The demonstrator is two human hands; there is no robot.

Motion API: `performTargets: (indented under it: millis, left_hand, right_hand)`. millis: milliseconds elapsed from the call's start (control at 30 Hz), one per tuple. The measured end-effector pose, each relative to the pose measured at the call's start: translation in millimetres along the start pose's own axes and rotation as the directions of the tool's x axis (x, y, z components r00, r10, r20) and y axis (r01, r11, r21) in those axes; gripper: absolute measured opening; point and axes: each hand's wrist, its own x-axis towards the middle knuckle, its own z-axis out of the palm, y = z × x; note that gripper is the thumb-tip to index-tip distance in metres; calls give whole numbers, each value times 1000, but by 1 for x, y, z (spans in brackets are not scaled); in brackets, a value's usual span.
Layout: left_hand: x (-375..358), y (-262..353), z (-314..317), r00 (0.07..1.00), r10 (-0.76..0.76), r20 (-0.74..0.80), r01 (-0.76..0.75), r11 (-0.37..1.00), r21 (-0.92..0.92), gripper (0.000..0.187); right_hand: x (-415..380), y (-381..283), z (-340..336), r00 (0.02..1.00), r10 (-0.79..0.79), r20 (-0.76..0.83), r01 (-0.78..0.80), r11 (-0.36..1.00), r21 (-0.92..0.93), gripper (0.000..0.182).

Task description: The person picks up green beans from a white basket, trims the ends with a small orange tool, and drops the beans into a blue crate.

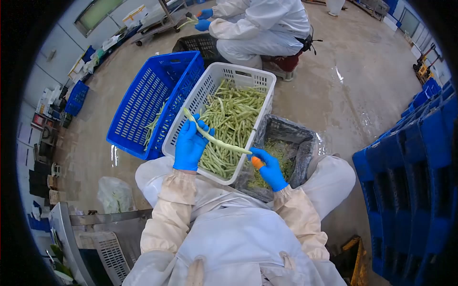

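Note:
A long pale green bean [220, 143] stretches across the white crate [170, 143], between my two gloved hands. My left hand [189, 147] is closed on the bean near its upper left end. My right hand [271, 170] is closed around a small tool with an orange handle [257, 162], right at the bean's other end. The tool's working end is hidden by the fingers. Below the bean, a heap of green beans [234, 112] fills the white crate.
A blue crate [138, 102] holding a few beans stands left of the white one. To the right, a bin lined with dark plastic [305, 138] contains green trimmings. A co-worker in white [262, 28] sits ahead. Stacked blue pallets [410, 176] stand at far right.

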Motion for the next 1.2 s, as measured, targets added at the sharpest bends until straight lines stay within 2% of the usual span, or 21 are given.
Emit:
performTargets:
  millis: [100, 200, 333, 433, 467, 533, 567, 600, 633, 700, 767, 833, 900, 933, 967, 1000, 1033, 1067, 1100, 1167, 1200]
  left_hand:
    - [2, -4, -3, 1000, 2, -10, -2, 1000, -1, 27]
    - [4, -7, -6, 1000, 4, -19, -4, 1000, 11, 28]
    - [4, -9, -9, 998, 5, -56, -2, 999, 41, 28]
    - [3, -8, -4, 998, 17, -55, -13, 997, 70, 28]
    - [1, -9, -2, 998, 18, -58, -14, 997, 69, 28]
    - [-7, -12, 18, 980, -36, -194, 108, 922, 372, 27]
    - [-10, -18, 17, 980, -36, -196, 108, 922, 372, 27]
    - [-14, -25, 16, 974, -69, -216, 168, 859, 484, 26]
    - [-18, -32, 16, 966, -101, -239, 226, 778, 586, 24]
    - [-23, -44, 11, 961, -112, -254, 242, 788, 567, 20]
    - [-23, -60, -2, 976, -66, -207, 163, 852, 498, 16]
    - [-27, -71, 2, 968, -72, -242, 168, 898, 407, 13]
    - [-27, -90, -17, 962, -210, -173, 218, 975, 32, 14]
    - [-29, -100, -25, 956, -250, -152, 235, 966, -111, 22]
    - [-31, -110, -35, 956, -245, -160, 229, 967, -115, 22]
    - [-33, -118, -43, 914, -352, -199, 308, 925, -221, 24]
    - [-34, -124, -52, 860, -458, -224, 375, 866, -330, 27]
    - [-32, -130, -61, 834, -530, -153, 431, 800, -418, 32]
    - [-32, -127, -57, 834, -530, -156, 429, 799, -423, 32]
    - [-33, -106, -30, 814, -581, 0, 580, 813, -58, 32]
    - [-34, -99, -20, 824, -566, 27, 562, 822, 91, 32]
  right_hand:
    - [-1, 2, -1, 993, 99, 70, -101, 994, 29, 21]
    - [-2, 2, -4, 990, 120, 76, -125, 990, 65, 21]
    - [-2, -1, -4, 992, 85, 96, -95, 991, 98, 21]
    - [-2, -3, -2, 991, 82, 106, -88, 995, 50, 20]
    - [-2, -4, -2, 994, 33, 101, -29, 999, -33, 18]
    - [-4, -6, -1, 995, -16, 102, 28, 993, -116, 15]
    - [-5, -6, 0, 994, -53, 91, 73, 970, -233, 13]
    - [-6, -6, 0, 992, -90, 83, 113, 931, -347, 10]
    - [-6, -4, 0, 993, -87, 84, 111, 931, -348, 10]
    - [-6, 0, 0, 987, -113, -111, 58, 910, -410, 10]
    - [-6, 6, -1, 980, -102, -170, 25, 915, -404, 9]
    - [-4, 8, -1, 970, -94, -225, -3, 918, -396, 8]
    - [-3, 9, -1, 920, 57, -388, -24, 996, 90, 6]
    - [-2, 7, 0, 923, 61, -381, -28, 996, 89, 6]
    - [-1, 5, 0, 929, 115, -351, -22, 966, 259, 6]
    - [-1, 1, 1, 936, 164, -312, -19, 907, 422, 6]
    - [-1, -4, 2, 937, 168, -305, -25, 907, 420, 6]
    - [-3, -9, 2, 979, 168, -117, -116, 926, 360, 8]
    - [-3, -11, 3, 981, 179, 73, -193, 939, 284, 9]
    - [-1, -3, 6, 973, 228, 37, -230, 948, 218, 9]
    - [0, 2, 8, 963, 271, -4, -267, 951, 156, 10]
